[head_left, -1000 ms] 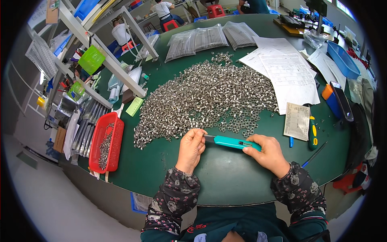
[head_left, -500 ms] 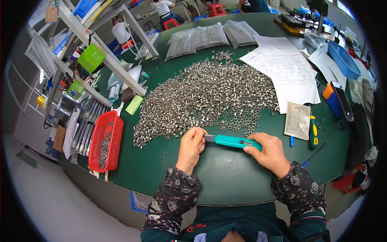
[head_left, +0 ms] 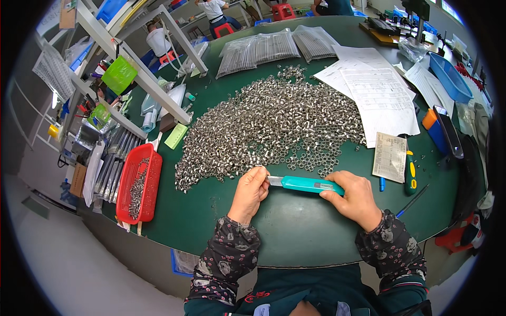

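Observation:
My right hand (head_left: 354, 197) is wrapped round the teal handle of a utility knife (head_left: 305, 184), held level just above the table. Its short metal blade points left and reaches the fingertips of my left hand (head_left: 250, 194). That hand is closed in a pinch at the blade's end; whatever small thing sits between thumb and finger is too hidden to name. Right beyond both hands spreads a wide heap of small metal rings (head_left: 274, 118), with loose single rings along its near edge.
A red basket (head_left: 152, 189) with metal pieces stands at the left edge. Papers (head_left: 379, 100), a screwdriver (head_left: 410, 174) and a pen (head_left: 414, 200) lie to the right. Bagged metal rods (head_left: 258, 52) lie behind the heap. A shelf frame (head_left: 142, 79) rises at left.
The knife has tilted slightly about its length, so its blade catches more light. Both hands stay almost in the same place.

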A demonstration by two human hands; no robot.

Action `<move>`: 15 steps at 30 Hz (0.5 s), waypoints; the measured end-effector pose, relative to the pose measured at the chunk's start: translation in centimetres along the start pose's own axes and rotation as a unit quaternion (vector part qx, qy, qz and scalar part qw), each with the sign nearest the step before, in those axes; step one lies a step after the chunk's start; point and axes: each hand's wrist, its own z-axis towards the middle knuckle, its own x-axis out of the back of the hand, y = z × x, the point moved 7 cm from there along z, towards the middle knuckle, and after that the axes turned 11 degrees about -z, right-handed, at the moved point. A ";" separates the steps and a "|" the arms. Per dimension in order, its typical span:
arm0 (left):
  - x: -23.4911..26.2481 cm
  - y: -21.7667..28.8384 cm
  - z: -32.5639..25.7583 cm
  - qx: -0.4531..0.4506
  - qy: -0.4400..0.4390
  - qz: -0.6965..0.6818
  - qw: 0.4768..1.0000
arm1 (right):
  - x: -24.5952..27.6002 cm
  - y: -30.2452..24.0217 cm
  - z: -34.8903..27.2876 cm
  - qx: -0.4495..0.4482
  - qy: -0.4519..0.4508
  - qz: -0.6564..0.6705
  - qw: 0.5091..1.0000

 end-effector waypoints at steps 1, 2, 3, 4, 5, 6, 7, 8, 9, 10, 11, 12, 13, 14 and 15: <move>-0.1 -0.1 0.1 0.008 -0.009 -0.005 1.000 | 0.3 -0.2 0.0 0.010 0.011 -0.010 1.000; -0.2 -0.2 0.1 0.015 -0.018 -0.010 1.000 | 0.4 -0.2 0.0 0.009 0.011 -0.011 1.000; -0.1 -0.1 0.1 0.015 -0.019 -0.011 1.000 | 0.7 -0.5 -0.1 0.024 0.026 -0.021 0.999; -0.1 -0.2 0.0 0.031 -0.023 -0.027 0.999 | 0.9 -0.7 -0.1 0.040 0.041 -0.030 0.998; -0.2 -0.4 0.0 0.047 -0.028 -0.044 0.997 | 0.9 -0.7 0.0 0.041 0.041 -0.029 0.998; -0.2 -0.3 -0.1 0.046 -0.028 -0.044 0.998 | 1.2 -0.9 0.1 0.062 0.057 -0.031 0.996; -0.5 -0.4 -0.1 0.047 -0.030 -0.063 0.996 | 1.5 -1.0 0.2 0.082 0.074 -0.033 0.993; -0.6 -0.4 -0.1 0.047 -0.032 -0.082 0.995 | 1.4 -0.9 0.2 0.083 0.074 -0.034 0.993; -0.5 -0.3 -0.1 0.046 -0.033 -0.082 0.995 | 1.3 -0.4 0.3 0.067 0.083 -0.001 0.994; -0.5 -0.2 0.0 0.037 -0.031 -0.090 0.995 | 1.4 0.0 0.3 0.052 0.093 0.031 0.994; -0.5 0.0 0.0 0.029 -0.030 -0.097 0.994 | 1.3 0.1 0.3 0.050 0.087 0.029 0.995; -0.4 0.0 0.0 0.028 -0.030 -0.097 0.994 | 1.1 0.1 0.2 0.051 0.087 0.030 0.994; -0.6 0.1 -0.1 0.025 -0.043 -0.107 0.993 | 0.8 0.1 0.2 0.056 0.077 0.029 0.995; -0.9 0.2 -0.1 0.023 -0.056 -0.117 0.991 | 0.6 0.0 0.2 0.060 0.066 0.028 0.996; -0.9 0.2 -0.1 0.023 -0.057 -0.117 0.991 | 0.6 -0.1 0.1 0.054 0.058 0.027 0.996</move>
